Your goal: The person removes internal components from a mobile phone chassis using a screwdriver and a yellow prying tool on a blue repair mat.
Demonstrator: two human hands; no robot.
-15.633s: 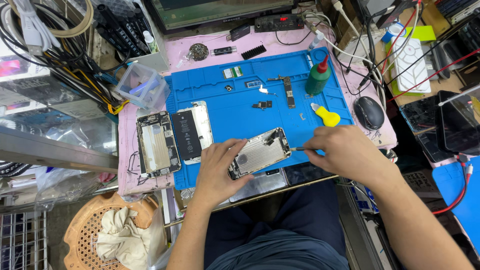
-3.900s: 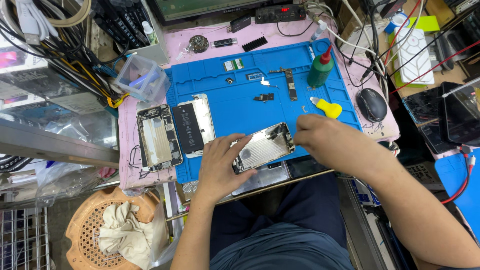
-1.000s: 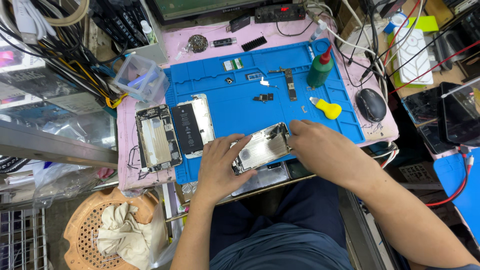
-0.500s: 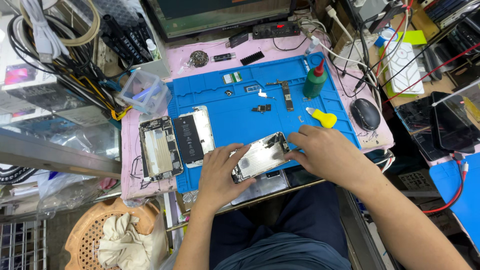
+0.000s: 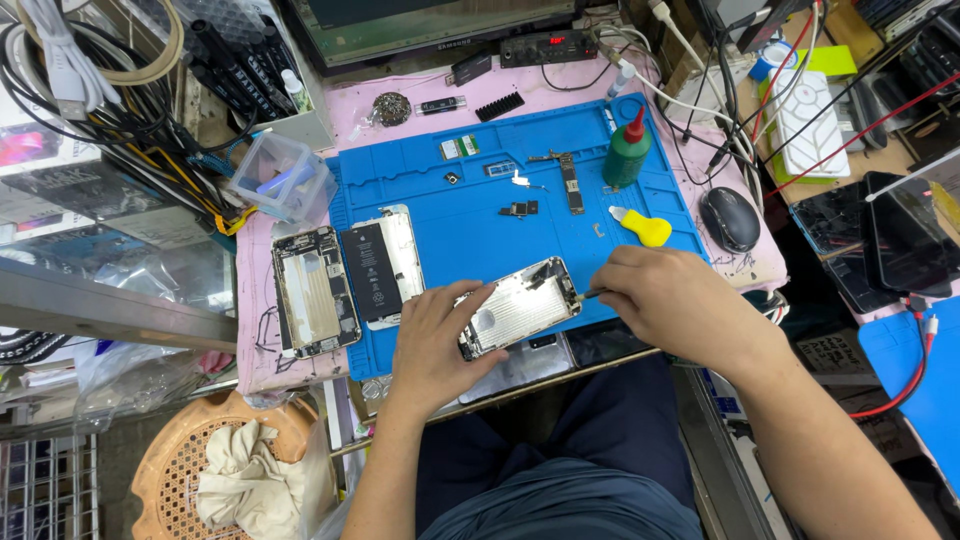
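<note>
Two hands worked at the near edge of the blue mat (image 5: 470,210). Our left hand (image 5: 435,340) lay over the near end of the open phone housing (image 5: 520,305), fingers spread narrow and pressing it flat on the mat. Our right hand (image 5: 665,300) was curled tight around a thin tool (image 5: 592,293), whose tip met the housing's right edge. Just left of the housing lay a phone body with a black battery (image 5: 380,268), and beside that, partly off the mat, another stripped phone frame (image 5: 312,292). Farther out we saw a yellow pry tool (image 5: 643,227), a green bottle with a red nozzle (image 5: 627,150) and small loose parts (image 5: 520,208). A black mouse (image 5: 728,218) sat off to the right.
</note>
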